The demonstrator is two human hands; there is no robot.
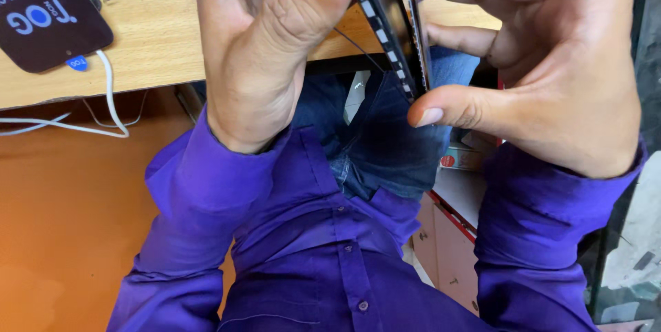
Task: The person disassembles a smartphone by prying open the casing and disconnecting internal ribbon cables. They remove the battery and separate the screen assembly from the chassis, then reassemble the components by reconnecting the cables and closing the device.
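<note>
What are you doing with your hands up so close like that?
A person in a purple shirt holds a thin, flat device edge-on between both hands. The right hand has its thumb pressed on the edge, and the left hand has it in its grip from the other side. A wooden desk behind carries a dark pad and a white cable.

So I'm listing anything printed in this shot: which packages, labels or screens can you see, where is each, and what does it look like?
Dark card or package: top left on the wooden desk, rounded corners, dark brown with blue and white print.
Small box: lower centre right, under the right hand, pale with a red round mark.
Thin dark panel: held edge-on between left hand and right hand; whether it is a screen is unclear.
</note>
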